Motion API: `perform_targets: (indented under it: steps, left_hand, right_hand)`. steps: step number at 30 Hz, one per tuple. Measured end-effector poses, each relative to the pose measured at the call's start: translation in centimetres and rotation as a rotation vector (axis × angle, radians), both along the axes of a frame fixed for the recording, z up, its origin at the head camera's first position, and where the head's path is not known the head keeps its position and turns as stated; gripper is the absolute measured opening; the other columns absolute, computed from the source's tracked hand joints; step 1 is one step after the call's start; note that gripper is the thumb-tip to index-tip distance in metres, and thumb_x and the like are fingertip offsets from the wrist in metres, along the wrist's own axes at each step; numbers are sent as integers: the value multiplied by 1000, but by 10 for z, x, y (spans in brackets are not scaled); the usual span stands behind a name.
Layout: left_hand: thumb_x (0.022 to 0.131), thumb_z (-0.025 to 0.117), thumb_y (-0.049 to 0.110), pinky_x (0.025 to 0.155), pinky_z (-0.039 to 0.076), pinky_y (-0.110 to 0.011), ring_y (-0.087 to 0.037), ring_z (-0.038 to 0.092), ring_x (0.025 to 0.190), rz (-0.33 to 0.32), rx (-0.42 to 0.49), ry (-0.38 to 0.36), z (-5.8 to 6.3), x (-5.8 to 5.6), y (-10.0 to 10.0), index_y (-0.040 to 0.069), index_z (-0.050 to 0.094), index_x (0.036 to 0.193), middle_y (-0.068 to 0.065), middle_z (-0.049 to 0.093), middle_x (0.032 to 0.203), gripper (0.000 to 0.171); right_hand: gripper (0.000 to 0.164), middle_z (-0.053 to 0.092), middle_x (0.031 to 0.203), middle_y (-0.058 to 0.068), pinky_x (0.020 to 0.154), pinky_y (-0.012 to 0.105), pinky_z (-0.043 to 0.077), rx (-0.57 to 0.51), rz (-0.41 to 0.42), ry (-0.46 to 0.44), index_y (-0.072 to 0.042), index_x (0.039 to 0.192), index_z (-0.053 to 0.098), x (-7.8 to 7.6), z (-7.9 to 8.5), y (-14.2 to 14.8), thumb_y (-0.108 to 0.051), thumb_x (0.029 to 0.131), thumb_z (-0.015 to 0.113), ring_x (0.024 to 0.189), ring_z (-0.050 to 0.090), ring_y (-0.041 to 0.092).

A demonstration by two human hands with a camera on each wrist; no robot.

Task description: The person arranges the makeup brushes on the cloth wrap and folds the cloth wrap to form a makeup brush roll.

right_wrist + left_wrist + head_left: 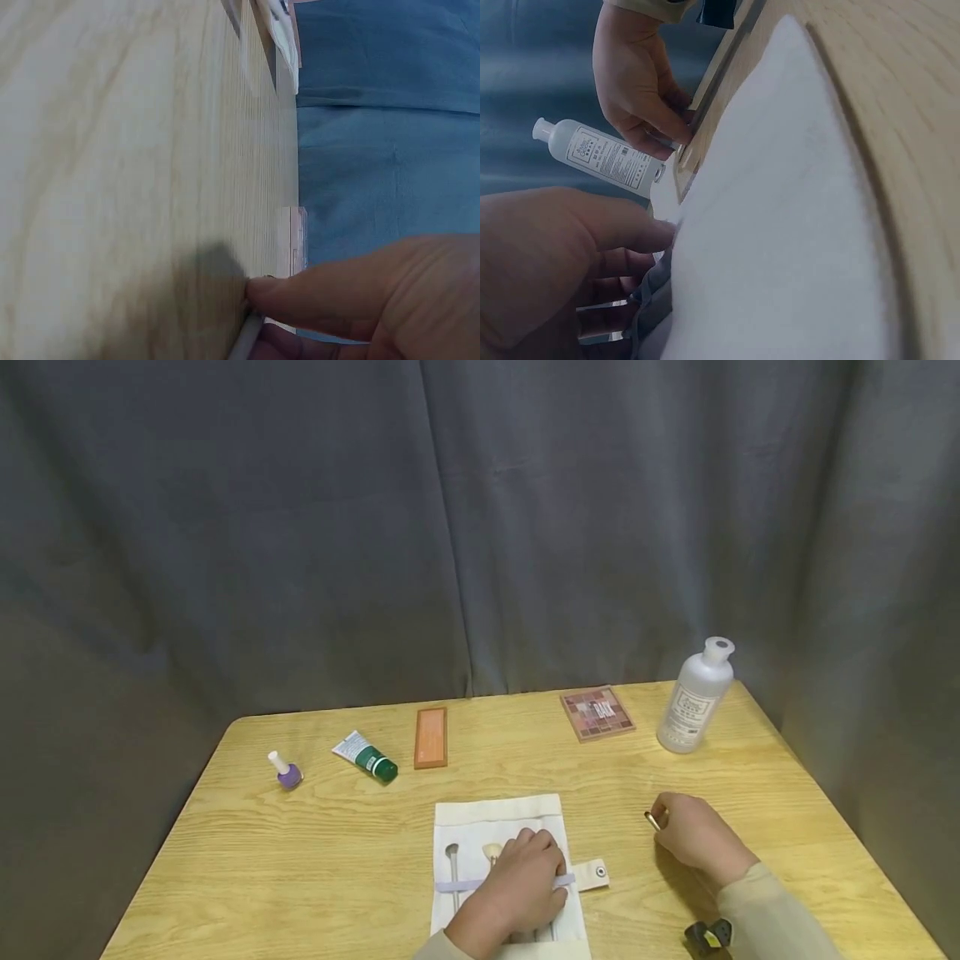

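Note:
A white fabric brush roll (pixel 498 810) lies spread out on the table, several makeup brushes (pixel 452 852) tucked under its lilac elastic band (pixel 459 886). Over the right half of the roll, my left hand (pixel 521 881) has its fingers curled at the elastic band, which it pinches; in the left wrist view the thumb (pixel 641 232) lies against the white fabric. To the right of the roll, just above the wood, my right hand (pixel 693 831) pinches a slim makeup brush (pixel 652 820) between thumb and fingers. Its pale handle (pixel 246 337) shows in the right wrist view; most of it is hidden.
A clear bottle (pixel 693 702) stands at the back right beside a square palette (pixel 597 713). Further left lie an orange case (pixel 431 739), a green-and-white tube (pixel 366 756) and purple nail polish (pixel 287 772). The roll's snap strap (pixel 590 874) sticks out towards the right hand.

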State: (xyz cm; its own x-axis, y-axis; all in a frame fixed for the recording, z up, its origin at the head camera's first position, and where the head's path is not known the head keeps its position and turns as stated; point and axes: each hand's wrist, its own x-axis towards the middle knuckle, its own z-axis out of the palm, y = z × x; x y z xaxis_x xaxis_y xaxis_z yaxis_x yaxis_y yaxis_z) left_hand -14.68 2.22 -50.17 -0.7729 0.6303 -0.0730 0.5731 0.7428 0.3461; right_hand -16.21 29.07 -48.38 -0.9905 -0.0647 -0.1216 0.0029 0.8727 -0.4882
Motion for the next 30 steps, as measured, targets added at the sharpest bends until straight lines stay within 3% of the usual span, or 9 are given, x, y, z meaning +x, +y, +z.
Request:
perform_targets:
  steps: [8, 12, 21, 30]
  left_hand:
    - [86, 73, 26, 82, 35, -27, -8, 36, 94, 46, 31, -95, -1, -3, 1, 22, 67, 85, 13, 47, 100, 7]
    - [86, 73, 25, 82, 35, -27, -8, 37, 95, 46, 39, -96, -1, -4, 0, 22, 69, 86, 14, 47, 99, 5]
    - [87, 75, 27, 78, 35, -27, -8, 39, 89, 49, 52, -46, -4, -4, 1, 25, 63, 80, 14, 50, 93, 14]
    - [88, 75, 29, 76, 36, -27, -8, 41, 90, 40, 43, -11, -5, -3, 1, 25, 63, 79, 13, 54, 95, 16]
  right_hand:
    - [9, 53, 70, 2, 59, 34, 40, 25, 1, 11, -5, 79, 59, -3, -1, -3, 2, 73, 62, 64, 48, 19]
    - [14, 52, 71, 3, 59, 34, 38, 29, -7, -11, -7, 78, 54, -3, -1, -6, -5, 74, 66, 65, 48, 20]
    - [28, 57, 73, 1, 53, 32, 45, -148, 85, 28, 0, 113, 63, 2, 15, -22, -2, 85, 68, 60, 52, 15]
    - [30, 69, 82, 1, 55, 28, 47, -293, 131, 78, -3, 125, 65, -1, 34, -40, -10, 96, 66, 63, 56, 11]
